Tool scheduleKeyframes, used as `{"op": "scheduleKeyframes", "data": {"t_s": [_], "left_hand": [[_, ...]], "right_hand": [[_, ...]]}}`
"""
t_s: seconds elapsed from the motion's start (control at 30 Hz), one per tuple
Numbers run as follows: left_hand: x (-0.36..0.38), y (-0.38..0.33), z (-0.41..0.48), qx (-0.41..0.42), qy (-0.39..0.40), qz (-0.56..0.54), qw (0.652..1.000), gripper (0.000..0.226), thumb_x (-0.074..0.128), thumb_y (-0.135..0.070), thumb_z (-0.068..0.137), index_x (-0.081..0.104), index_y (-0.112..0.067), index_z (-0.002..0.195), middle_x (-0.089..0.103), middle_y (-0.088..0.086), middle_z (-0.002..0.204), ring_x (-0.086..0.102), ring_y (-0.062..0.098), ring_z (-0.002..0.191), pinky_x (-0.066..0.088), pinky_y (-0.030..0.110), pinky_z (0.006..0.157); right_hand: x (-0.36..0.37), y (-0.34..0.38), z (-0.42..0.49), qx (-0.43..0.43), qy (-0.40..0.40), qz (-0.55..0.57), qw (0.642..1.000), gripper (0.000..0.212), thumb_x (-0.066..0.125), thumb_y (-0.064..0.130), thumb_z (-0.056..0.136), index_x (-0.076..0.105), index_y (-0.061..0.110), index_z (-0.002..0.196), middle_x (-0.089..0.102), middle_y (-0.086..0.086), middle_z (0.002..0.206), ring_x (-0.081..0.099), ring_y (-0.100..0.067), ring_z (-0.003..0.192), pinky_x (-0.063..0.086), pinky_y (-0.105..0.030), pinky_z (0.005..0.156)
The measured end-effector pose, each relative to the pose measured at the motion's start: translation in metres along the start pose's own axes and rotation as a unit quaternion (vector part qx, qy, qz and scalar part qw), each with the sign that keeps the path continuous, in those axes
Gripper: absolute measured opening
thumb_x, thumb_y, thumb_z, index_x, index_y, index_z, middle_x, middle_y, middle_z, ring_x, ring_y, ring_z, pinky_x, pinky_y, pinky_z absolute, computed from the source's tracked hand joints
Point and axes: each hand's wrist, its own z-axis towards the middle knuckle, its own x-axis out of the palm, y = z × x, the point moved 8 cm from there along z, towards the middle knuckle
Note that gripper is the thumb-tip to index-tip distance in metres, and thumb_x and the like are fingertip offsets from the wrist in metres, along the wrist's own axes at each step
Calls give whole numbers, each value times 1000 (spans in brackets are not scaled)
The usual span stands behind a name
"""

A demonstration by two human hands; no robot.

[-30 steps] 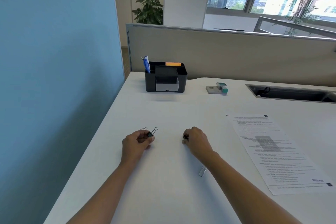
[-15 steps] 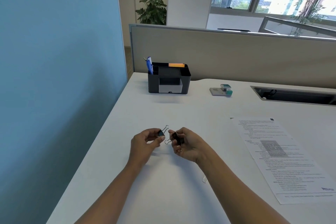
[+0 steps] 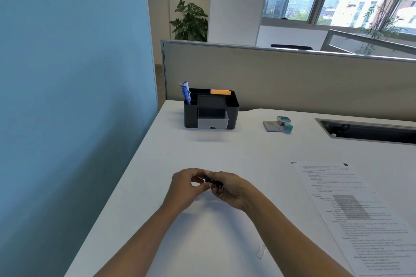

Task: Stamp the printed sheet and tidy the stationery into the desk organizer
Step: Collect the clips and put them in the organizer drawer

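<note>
clips: we see small black binder clips (image 3: 211, 181) between our two hands.
left hand (image 3: 185, 183): pinching them at the fingertips.
right hand (image 3: 235, 191): curled round them, thin wire loops showing.

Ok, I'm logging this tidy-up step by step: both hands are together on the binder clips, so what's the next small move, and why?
Likely gather the binder clips into the right hand. The left hand pinches them too, and the desk organizer stands farther back, so one hand could carry them there.
</note>
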Motion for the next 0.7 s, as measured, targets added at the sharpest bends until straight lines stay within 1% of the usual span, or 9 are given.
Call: {"op": "scheduleKeyframes", "data": {"t_s": [0.13,0.2,0.27,0.4,0.47,0.57,0.63,0.67,0.7], "left_hand": [[-7,-12,30,9,21,21,1000,26,75,-18,76,68,-14,101,68,-4,95,65,7,83,45,3,69],[-15,-22,51,17,15,26,999,28,69,-25,82,66,-12,107,67,-1,100,63,11,88,46,10,71],[-29,-30,74,21,-6,34,999,29,58,-29,89,64,-11,111,64,1,108,59,14,99,43,19,79],[-58,-37,128,34,-52,166,984,38,51,-28,94,53,-10,127,53,7,133,45,21,125,36,28,97],[-65,-37,150,36,-53,218,974,43,51,-27,94,46,-11,133,46,7,140,38,23,131,34,33,104],[-69,-36,173,42,-41,271,961,51,54,-26,92,38,-12,138,38,7,146,33,23,135,32,35,107],[-68,-34,184,40,-27,301,952,56,55,-27,92,33,-12,141,33,7,149,30,22,138,31,35,109],[-67,-32,188,37,-20,313,949,59,55,-28,91,30,-12,142,31,7,151,28,22,139,30,35,109],[-66,-29,193,32,-14,323,946,61,55,-29,91,29,-11,143,29,7,151,27,22,139,30,35,110]], "right_hand": [[-1,29,17,-21,-18,-45,999,12,56,7,91,58,2,79,53,-6,69,48,-4,46,44,-10,45],[3,50,24,-37,-18,-64,997,13,55,6,91,57,2,78,52,-6,69,46,-6,51,44,-9,44],[6,75,32,-54,-25,-83,995,12,56,8,91,56,2,80,53,-7,71,44,-8,56,45,-9,44],[11,128,50,-101,-41,-54,993,12,58,7,89,56,5,78,52,-5,72,44,-8,58,45,-9,42],[13,151,61,-125,-48,-35,990,10,59,6,89,57,8,79,53,-4,73,45,-8,59,45,-10,42],[10,171,82,-135,-77,-8,988,4,60,5,87,57,7,88,54,-4,75,47,-9,58,44,-11,39],[3,176,100,-129,-106,5,986,18,62,4,86,54,3,102,54,-7,78,48,-10,59,44,-12,37],[1,177,108,-124,-119,4,985,19,63,4,86,53,2,102,53,-8,79,48,-11,60,44,-12,36],[-1,178,116,-116,-129,-6,985,13,63,4,86,54,1,96,52,-8,79,48,-11,60,43,-12,35]]}}
